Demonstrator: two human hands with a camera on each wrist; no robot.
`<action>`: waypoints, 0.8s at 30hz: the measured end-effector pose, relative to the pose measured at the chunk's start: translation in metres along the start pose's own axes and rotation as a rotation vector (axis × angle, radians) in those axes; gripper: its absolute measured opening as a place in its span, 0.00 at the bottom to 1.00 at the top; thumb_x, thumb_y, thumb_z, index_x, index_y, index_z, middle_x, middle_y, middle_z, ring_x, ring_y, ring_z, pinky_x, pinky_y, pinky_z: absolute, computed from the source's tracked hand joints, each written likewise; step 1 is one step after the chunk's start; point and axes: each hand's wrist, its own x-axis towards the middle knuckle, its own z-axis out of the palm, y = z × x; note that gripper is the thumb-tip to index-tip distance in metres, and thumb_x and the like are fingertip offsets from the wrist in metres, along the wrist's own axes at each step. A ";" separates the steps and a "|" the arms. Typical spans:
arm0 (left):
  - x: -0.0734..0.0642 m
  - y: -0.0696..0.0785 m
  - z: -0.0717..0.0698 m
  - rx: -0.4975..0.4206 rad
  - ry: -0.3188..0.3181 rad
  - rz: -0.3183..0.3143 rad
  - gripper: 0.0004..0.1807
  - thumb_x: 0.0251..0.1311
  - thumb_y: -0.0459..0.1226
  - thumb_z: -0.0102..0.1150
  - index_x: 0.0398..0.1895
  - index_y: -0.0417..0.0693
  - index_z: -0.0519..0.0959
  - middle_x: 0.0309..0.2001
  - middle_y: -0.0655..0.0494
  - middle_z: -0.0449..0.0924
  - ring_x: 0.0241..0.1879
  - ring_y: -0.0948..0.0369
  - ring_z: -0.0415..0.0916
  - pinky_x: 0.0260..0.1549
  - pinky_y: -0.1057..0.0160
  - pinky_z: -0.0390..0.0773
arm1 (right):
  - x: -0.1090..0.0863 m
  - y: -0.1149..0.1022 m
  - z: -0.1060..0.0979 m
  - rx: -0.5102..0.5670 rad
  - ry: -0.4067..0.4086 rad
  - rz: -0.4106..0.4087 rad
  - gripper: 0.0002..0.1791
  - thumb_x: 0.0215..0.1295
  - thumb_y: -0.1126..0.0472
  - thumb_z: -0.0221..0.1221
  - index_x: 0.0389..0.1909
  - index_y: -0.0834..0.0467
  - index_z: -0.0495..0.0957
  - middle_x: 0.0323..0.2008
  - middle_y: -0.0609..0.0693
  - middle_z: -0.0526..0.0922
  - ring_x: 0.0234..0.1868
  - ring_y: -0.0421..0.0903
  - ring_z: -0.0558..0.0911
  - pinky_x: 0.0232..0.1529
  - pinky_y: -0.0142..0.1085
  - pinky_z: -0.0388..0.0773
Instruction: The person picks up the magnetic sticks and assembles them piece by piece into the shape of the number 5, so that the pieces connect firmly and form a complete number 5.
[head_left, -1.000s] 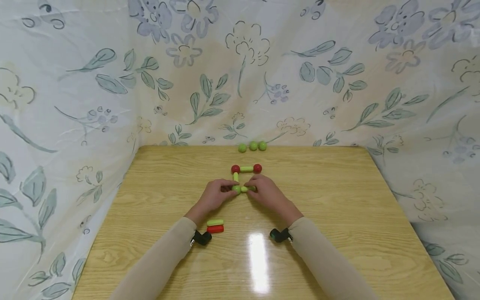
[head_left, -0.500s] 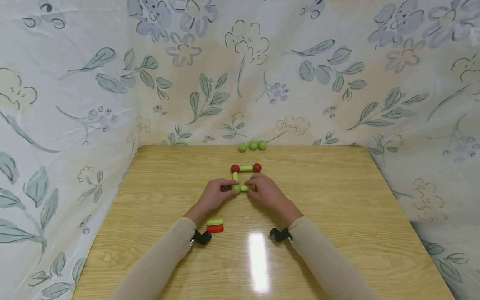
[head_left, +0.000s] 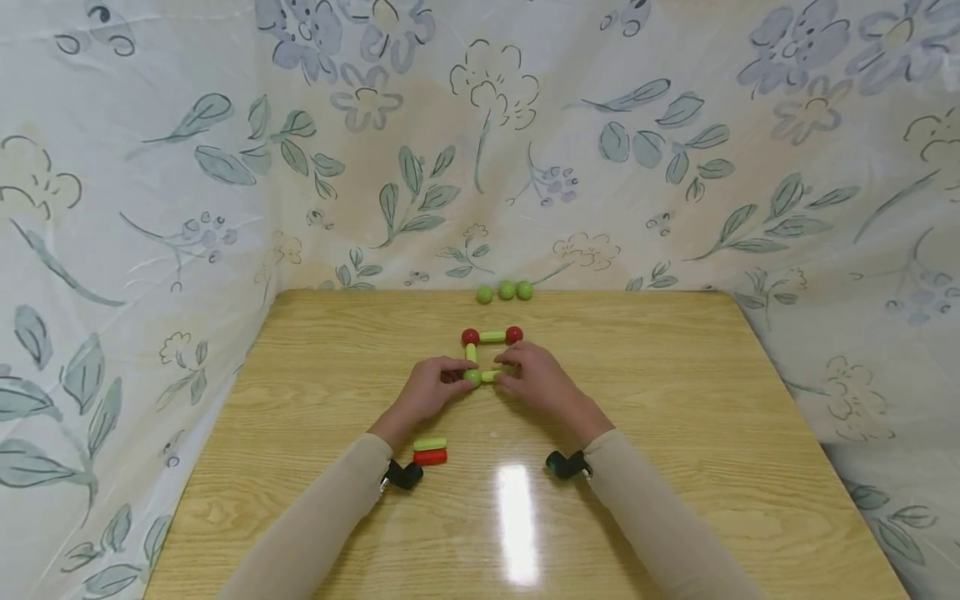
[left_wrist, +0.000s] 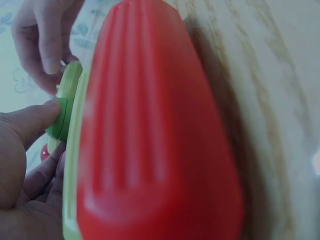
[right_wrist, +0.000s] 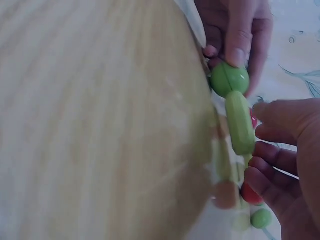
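My left hand [head_left: 429, 390] pinches a green ball [head_left: 472, 378] between thumb and fingers. A light green rod [right_wrist: 240, 122] extends from that ball towards the right. My right hand [head_left: 538, 377] is beside the rod's free end, its thumb and fingers spread apart in the right wrist view. Another light green rod [head_left: 471, 353] leads away from the green ball to a red ball [head_left: 470, 337]. From there a further light green rod [head_left: 492, 337] reaches a second red ball [head_left: 513, 334]. Together they make three sides of a square.
Three loose green balls [head_left: 506, 290] line the table's [head_left: 637, 358] far edge. By the left wrist lie a red rod [head_left: 430, 457] and a light green rod [head_left: 431, 444], side by side. Flowered cloth [head_left: 525, 167] surrounds the back and sides.
My right hand's fingers have let go of the light green rod and spread, and the hand has drawn slightly to the right. My left hand stays on the green ball.
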 end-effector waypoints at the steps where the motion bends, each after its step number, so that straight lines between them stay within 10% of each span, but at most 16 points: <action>1: 0.000 0.000 0.000 0.000 -0.001 0.000 0.15 0.69 0.39 0.76 0.58 0.53 0.91 0.43 0.58 0.86 0.41 0.61 0.81 0.44 0.59 0.83 | 0.001 0.001 -0.003 0.013 0.012 0.003 0.16 0.73 0.57 0.72 0.55 0.60 0.89 0.49 0.51 0.85 0.46 0.48 0.82 0.51 0.44 0.84; 24: 0.002 -0.006 0.001 -0.006 -0.003 -0.002 0.16 0.70 0.39 0.75 0.58 0.52 0.91 0.45 0.59 0.87 0.43 0.62 0.81 0.45 0.59 0.83 | 0.065 0.074 -0.097 0.143 0.181 0.262 0.16 0.80 0.54 0.65 0.56 0.63 0.87 0.51 0.58 0.88 0.53 0.56 0.84 0.55 0.53 0.82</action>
